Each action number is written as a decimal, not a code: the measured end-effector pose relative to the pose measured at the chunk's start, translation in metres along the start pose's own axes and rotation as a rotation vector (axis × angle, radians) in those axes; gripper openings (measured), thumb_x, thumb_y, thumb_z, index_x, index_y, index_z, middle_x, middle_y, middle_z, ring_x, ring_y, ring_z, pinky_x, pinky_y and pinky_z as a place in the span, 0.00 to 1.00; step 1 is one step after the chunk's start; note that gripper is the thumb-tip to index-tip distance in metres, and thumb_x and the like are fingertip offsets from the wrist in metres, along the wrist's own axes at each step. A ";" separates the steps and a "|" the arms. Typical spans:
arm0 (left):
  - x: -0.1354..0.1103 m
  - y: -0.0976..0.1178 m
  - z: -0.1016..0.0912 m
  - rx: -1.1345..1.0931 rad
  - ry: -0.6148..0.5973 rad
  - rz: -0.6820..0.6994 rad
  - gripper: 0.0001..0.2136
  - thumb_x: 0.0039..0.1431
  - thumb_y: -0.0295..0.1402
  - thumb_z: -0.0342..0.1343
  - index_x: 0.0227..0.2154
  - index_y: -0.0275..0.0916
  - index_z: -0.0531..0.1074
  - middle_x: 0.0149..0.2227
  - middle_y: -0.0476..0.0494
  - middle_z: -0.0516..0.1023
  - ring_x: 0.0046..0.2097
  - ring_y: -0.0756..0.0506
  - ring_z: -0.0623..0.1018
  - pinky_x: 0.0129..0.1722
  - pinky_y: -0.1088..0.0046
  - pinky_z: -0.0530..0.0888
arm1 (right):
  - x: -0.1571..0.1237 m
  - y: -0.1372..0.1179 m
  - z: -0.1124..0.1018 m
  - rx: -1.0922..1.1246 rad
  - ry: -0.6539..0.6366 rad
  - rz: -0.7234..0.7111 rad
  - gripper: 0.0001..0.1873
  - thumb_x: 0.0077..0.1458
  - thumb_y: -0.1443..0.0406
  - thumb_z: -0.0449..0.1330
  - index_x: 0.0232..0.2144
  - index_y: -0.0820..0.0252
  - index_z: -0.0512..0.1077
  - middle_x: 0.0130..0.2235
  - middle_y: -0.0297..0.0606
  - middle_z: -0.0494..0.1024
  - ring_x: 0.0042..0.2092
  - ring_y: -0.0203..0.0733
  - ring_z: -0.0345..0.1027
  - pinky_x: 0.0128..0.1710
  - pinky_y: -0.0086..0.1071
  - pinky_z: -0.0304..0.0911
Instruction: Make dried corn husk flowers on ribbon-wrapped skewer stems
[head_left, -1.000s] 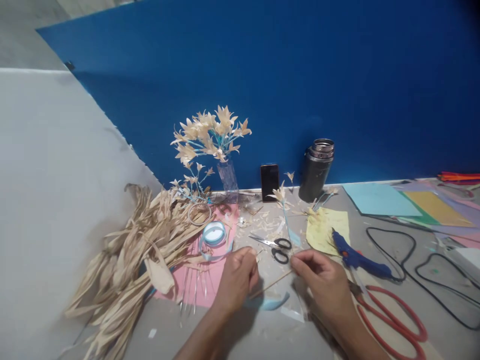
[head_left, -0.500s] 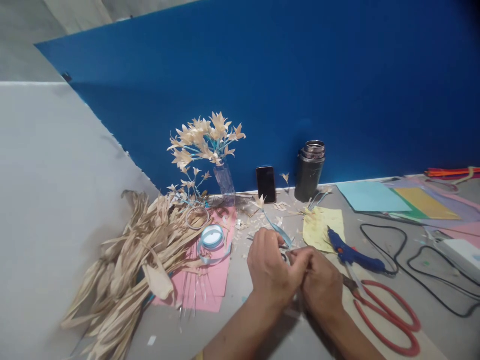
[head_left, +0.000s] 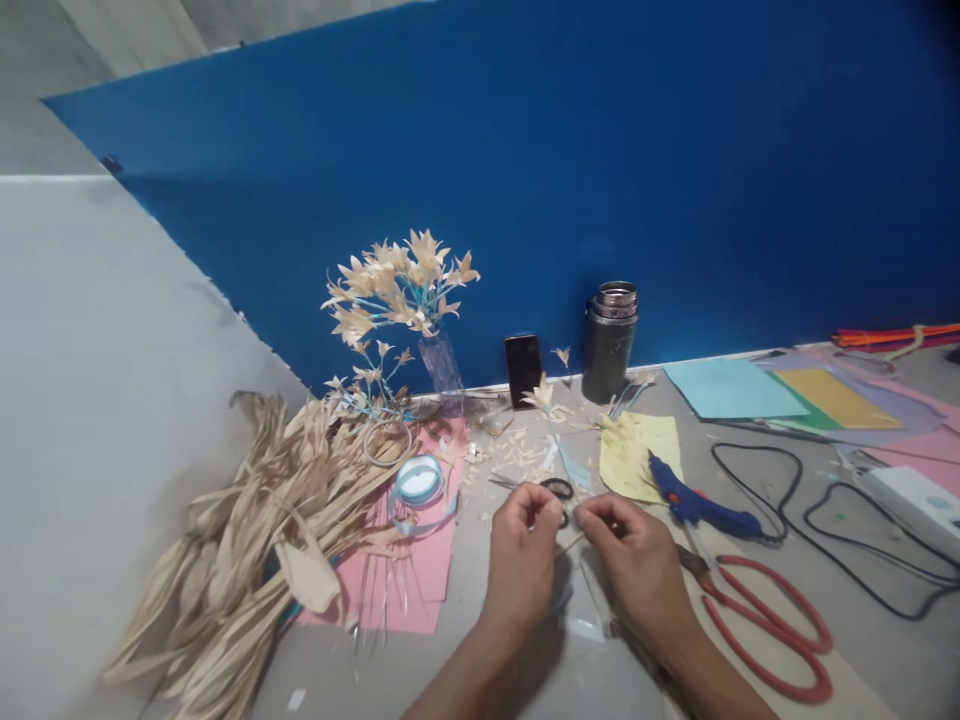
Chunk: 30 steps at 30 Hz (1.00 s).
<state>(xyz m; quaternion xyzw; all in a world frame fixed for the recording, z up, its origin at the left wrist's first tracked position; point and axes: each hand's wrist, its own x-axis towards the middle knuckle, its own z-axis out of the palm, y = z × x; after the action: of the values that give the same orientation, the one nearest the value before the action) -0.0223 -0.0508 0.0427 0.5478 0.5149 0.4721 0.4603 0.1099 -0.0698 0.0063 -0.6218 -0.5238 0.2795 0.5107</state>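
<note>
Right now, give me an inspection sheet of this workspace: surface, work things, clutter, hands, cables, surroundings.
Surface: grey table, strewn with pale trimmings.
Work things: thin stick spanning the gap between both hands; a small flower just beyond them.
Clutter: husk pile, ribbon roll, pink paper, small scissors, yellow paper, glue gun, red scissors, vase of flowers, phone, flask, coloured sheets.
Hands: left hand and right hand each pinch the stick.
Cables: black cable looping right of the glue gun.
Surroundings: blue board behind, white board at left.
</note>
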 end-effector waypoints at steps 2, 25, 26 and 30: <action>-0.004 0.001 -0.001 0.052 0.034 0.044 0.14 0.65 0.40 0.47 0.26 0.40 0.68 0.25 0.49 0.69 0.30 0.48 0.70 0.31 0.72 0.65 | -0.001 0.001 0.001 -0.057 0.042 -0.028 0.15 0.58 0.54 0.61 0.26 0.56 0.76 0.27 0.35 0.81 0.29 0.43 0.73 0.31 0.30 0.63; 0.004 -0.002 0.007 -0.030 0.017 -0.029 0.09 0.57 0.37 0.57 0.26 0.39 0.69 0.25 0.50 0.68 0.29 0.49 0.68 0.29 0.74 0.64 | -0.002 0.007 0.000 -0.139 0.100 -0.104 0.14 0.59 0.57 0.61 0.26 0.57 0.75 0.27 0.34 0.79 0.29 0.41 0.71 0.31 0.31 0.61; 0.005 -0.004 0.006 -0.091 0.000 -0.064 0.10 0.56 0.39 0.59 0.25 0.39 0.69 0.24 0.51 0.67 0.27 0.50 0.67 0.28 0.75 0.63 | -0.001 0.005 -0.001 -0.055 0.048 -0.041 0.14 0.58 0.56 0.61 0.25 0.57 0.75 0.26 0.34 0.78 0.28 0.41 0.71 0.30 0.31 0.61; 0.005 -0.008 0.000 -0.218 -0.012 -0.184 0.16 0.53 0.46 0.63 0.26 0.40 0.66 0.20 0.56 0.62 0.22 0.53 0.61 0.23 0.77 0.58 | 0.003 0.000 -0.004 0.153 -0.054 0.109 0.14 0.54 0.55 0.63 0.23 0.59 0.75 0.23 0.34 0.76 0.27 0.41 0.67 0.28 0.30 0.61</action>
<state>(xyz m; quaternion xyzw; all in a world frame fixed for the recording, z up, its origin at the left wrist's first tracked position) -0.0234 -0.0456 0.0346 0.4480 0.5059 0.4776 0.5615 0.1148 -0.0684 0.0081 -0.6009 -0.4797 0.3628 0.5264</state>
